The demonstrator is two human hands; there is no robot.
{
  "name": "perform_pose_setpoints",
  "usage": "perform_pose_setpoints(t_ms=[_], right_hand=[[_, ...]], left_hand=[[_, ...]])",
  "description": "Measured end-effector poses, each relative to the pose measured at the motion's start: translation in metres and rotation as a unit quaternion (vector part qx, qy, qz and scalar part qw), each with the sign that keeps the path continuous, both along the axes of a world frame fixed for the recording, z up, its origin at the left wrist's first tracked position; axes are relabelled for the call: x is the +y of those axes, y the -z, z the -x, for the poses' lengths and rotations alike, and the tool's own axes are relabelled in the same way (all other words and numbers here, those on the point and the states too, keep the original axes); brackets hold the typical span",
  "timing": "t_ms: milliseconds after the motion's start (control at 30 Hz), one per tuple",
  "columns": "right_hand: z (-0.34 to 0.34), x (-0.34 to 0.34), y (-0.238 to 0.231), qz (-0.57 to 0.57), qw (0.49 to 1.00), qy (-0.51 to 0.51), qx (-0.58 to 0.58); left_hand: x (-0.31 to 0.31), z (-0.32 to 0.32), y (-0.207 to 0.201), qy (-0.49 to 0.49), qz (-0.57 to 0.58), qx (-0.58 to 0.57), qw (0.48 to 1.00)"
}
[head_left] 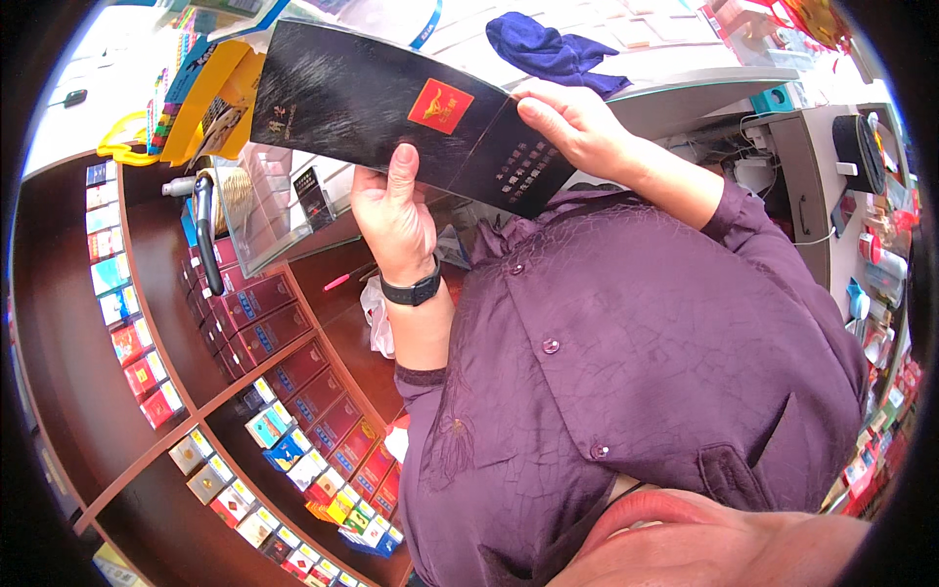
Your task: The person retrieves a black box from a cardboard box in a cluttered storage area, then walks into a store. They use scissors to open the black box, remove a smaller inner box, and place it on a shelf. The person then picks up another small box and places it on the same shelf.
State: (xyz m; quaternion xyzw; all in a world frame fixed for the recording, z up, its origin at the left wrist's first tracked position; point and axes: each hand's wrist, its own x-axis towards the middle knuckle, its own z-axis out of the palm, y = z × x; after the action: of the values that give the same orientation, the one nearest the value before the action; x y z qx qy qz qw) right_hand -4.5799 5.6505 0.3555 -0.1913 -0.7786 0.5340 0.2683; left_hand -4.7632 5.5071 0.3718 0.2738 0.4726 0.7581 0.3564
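Observation:
Both hands hold a long, flat black cardboard panel [342, 93] with a red square emblem and pale lettering; a crease line crosses it near its right part. My left hand [396, 215], with a black watch on the wrist, grips its near edge, thumb on top and fingers hidden underneath. At the upper right edge, my right hand [577, 127] pinches the panel between thumb and fingers. Whether the panel is a single sheet or a flattened carton I cannot tell. A clear plastic stand [259, 220] is just left of my left hand.
Dark wooden shelves [156, 450] at the left hold rows of small packs and dark red cartons [259, 303]. Yellow boxes [210, 103] stand on the white counter at the far left. A navy cloth [553, 49] lies at the back. Cables hang in an open grey cabinet [807, 186] at the right.

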Motion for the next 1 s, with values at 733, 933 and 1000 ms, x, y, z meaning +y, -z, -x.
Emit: perform_pose_setpoints(t_ms=[733,933,1000], right_hand=[[-0.001,-0.043,0.032,0.049,0.992,0.101,0.060],[-0.040,-0.060,0.053,0.068,0.977,0.181,0.091],[-0.051,-0.057,0.054,0.061,0.973,0.189,0.114]], left_hand=[[-0.013,-0.018,0.009,0.085,0.049,0.236,0.967],[-0.007,-0.047,0.019,0.131,0.009,0.218,0.967],[-0.001,-0.056,0.014,0.148,0.030,0.230,0.961]])
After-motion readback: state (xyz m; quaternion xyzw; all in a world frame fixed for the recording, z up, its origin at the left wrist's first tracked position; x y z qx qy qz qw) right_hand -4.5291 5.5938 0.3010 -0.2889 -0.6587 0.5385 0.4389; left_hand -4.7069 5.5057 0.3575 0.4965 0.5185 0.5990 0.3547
